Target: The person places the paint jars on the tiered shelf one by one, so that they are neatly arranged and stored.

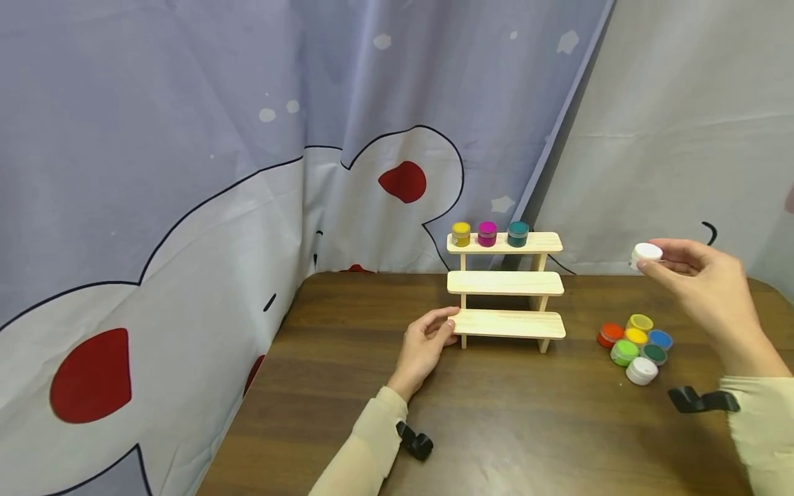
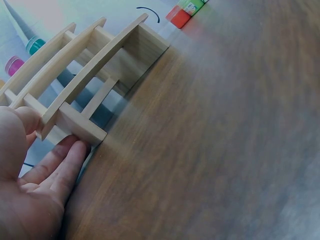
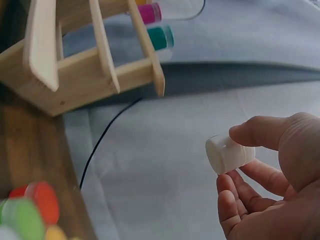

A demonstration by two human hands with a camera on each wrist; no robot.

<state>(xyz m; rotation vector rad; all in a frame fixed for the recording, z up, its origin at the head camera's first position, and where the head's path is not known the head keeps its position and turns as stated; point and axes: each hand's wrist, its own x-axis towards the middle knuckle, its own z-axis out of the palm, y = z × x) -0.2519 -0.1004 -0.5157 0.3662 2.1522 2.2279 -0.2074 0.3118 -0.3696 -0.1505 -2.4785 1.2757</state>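
Observation:
A small white-lidded paint jar point(image 1: 646, 255) is pinched between the thumb and fingers of my right hand point(image 1: 713, 282), raised above the table's right side. In the right wrist view the same white jar point(image 3: 229, 152) tilts in the fingertips. My left hand point(image 1: 424, 344) grips the left end of the bottom shelf of a three-tier wooden stand point(image 1: 505, 282), thumb on top and fingers beneath. Yellow point(image 1: 461, 234), magenta point(image 1: 487, 234) and teal point(image 1: 517, 234) jars stand in a row on the top tier. The two lower tiers hold nothing.
Right of the stand, several jars cluster on the wooden table point(image 1: 496, 427): among them red point(image 1: 611, 335), light green point(image 1: 624, 353), blue point(image 1: 660, 339) and white point(image 1: 642, 370). A patterned curtain point(image 1: 384, 83) hangs behind and left of the table.

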